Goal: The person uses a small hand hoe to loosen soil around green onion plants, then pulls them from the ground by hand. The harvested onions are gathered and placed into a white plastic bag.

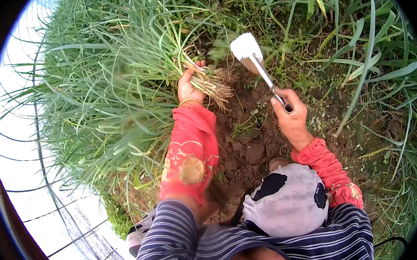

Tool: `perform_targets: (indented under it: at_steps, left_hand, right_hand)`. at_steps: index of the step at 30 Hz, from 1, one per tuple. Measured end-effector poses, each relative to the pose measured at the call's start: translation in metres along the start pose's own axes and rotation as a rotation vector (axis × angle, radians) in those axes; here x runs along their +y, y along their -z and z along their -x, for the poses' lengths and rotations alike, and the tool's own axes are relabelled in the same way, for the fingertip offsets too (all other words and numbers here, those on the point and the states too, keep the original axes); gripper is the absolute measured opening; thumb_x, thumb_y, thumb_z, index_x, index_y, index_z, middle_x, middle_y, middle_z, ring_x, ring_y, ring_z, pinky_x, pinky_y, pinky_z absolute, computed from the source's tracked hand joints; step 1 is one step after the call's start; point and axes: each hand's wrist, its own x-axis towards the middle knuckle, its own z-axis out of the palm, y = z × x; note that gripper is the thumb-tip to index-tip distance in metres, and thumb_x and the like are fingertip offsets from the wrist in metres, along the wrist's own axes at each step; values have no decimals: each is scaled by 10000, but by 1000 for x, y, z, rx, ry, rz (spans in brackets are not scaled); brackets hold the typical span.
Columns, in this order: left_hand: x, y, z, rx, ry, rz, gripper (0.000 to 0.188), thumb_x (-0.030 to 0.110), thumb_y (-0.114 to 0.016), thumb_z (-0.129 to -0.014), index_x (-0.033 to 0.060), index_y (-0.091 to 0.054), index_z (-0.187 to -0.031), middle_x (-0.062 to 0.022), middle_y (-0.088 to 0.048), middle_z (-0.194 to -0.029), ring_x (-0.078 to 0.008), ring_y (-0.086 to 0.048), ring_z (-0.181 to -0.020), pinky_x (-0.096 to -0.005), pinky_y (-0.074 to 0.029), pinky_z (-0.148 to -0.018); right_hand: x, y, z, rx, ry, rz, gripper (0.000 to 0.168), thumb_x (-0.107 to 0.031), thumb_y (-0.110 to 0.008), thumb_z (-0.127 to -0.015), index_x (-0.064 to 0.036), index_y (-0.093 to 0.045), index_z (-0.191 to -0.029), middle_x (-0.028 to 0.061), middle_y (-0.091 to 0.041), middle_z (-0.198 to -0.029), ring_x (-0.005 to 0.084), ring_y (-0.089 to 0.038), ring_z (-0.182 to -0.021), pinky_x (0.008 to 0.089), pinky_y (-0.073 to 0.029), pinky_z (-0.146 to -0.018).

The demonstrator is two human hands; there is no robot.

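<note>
My left hand (190, 86) is closed around a bunch of long-leaved green plants (170, 60), near the stem bases. Pale, stringy roots (215, 88) stick out to the right of the palm, over bare brown soil (240, 146). In my right hand (290, 112) is a small hand tool (261, 68) with a hollow metal handle and a flat, broad blade. Its blade points up and to the left, glaring white in the light, and stands apart from the bunch. Red sleeve covers (193, 140) reach to both wrists.
Dense green leaves (99, 86) fill the left side, and more long-leaved plants (391, 56) arch in from the right. Low weeds (289, 59) grow between them. My bent knee (287, 200) is below my right hand. A dark-lined, bright wall or covering (23, 135) lies at far left.
</note>
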Motion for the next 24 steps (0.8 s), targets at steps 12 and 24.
perform_targets:
  at_steps: [12, 24]
  left_hand:
    - [140, -39, 34, -452, 325, -909, 333, 12, -613, -730, -63, -528, -1042, -99, -618, -857, -171, -582, -680, -246, -481, -606]
    - [452, 57, 323, 624, -777, -1071, 245, 9, -582, -790, -40, -532, -1025, -66, -598, -831, -100, -551, -652, -205, -470, -519]
  right_hand:
    - [92, -39, -2, -381, 108, 488, 202, -81, -491, -764, -95, -489, -966, 192, -583, -657, 384, -580, -636, 474, -457, -563]
    - [84, -38, -15, -424, 88, 509, 182, -119, -530, -805, -103, -516, -986, 194, -592, -732, 387, -580, -685, 417, -455, -577]
